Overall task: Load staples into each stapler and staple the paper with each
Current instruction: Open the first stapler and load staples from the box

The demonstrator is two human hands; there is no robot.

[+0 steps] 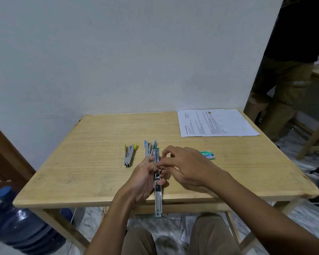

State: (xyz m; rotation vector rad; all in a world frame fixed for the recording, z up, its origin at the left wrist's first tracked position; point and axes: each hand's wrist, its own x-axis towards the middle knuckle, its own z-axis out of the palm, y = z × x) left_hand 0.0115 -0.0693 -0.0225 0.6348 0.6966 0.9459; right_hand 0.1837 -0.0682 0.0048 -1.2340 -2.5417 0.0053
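Observation:
My left hand (144, 178) grips a teal-ended stapler (158, 197) that is swung fully open, its long metal magazine pointing toward me past the table edge. The fingertips of my right hand (184, 166) pinch at the stapler's middle; what they hold is too small to tell. On the wooden table (92, 144) lie a yellow-tipped stapler (129, 155) and a blue-tipped stapler (148, 148), both to the left of my hands. A green staple box (208, 155) sits just right of my right hand. The printed paper (216, 122) lies at the table's far right corner.
A white wall rises behind the table. A blue water jug (17, 223) stands on the floor at lower left. A person (291, 70) in dark clothes stands at the right beside another wooden table. Papers lie on the floor under the table.

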